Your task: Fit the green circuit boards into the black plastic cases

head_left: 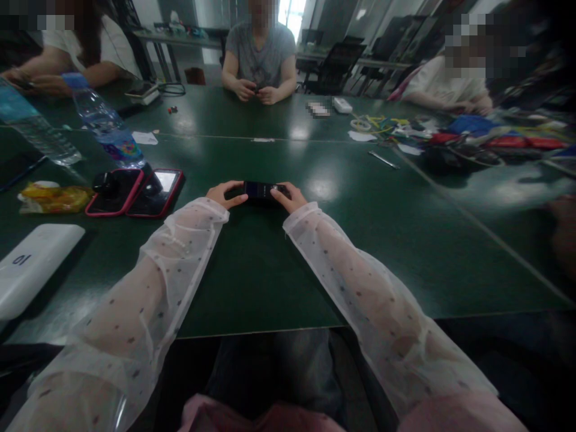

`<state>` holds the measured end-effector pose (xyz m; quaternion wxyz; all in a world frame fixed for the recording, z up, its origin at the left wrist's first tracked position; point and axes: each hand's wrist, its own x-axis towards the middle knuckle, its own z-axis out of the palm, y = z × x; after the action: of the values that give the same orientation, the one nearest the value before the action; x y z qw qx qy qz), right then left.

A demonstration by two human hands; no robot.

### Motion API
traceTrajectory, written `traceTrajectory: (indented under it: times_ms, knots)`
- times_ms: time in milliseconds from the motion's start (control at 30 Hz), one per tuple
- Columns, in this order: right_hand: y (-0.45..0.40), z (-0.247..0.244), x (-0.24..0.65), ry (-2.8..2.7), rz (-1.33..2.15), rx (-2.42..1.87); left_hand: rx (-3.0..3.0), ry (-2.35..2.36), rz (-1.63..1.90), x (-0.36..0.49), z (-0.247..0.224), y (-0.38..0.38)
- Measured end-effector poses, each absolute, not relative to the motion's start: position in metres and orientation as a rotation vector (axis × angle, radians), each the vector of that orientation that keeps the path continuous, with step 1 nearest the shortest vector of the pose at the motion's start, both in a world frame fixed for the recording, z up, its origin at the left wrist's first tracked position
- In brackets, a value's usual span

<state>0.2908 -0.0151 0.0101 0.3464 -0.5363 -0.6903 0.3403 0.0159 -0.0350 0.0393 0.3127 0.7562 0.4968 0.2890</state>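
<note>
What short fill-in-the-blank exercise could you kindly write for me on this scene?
1. Of the left hand and the right hand, the one nearer the bottles is the ____.
2. The table is ____ in colour.
3. The metal tool lies to the ____ of the device that both hands hold.

Missing words: left hand; green; right.

Left hand (228, 195) and right hand (291, 197) forward, thumbs (243, 198) inward
</note>
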Motion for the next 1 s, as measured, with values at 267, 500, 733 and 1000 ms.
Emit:
traceTrajectory:
  times_ms: [267, 500, 733, 1000]
  knots:
    - [-0.018, 0.008, 0.288, -1.735, 0.866, -1.302, 2.074, 1.413, 0.632, 0.014, 0.035, -0.028]
    - [-0.018, 0.009, 0.294, -1.870, 0.836, -1.231, 2.128, 1.429, 0.541, 0.012, 0.032, -0.019]
    - [-0.023, 0.020, 0.293, -1.777, 0.815, -1.174, 2.118, 1.386, 0.554, 0.009, 0.028, -0.015]
    - [-0.007, 0.024, 0.329, -1.600, 0.479, -1.386, 2.146, 1.329, 0.577, 0.007, 0.032, -0.021]
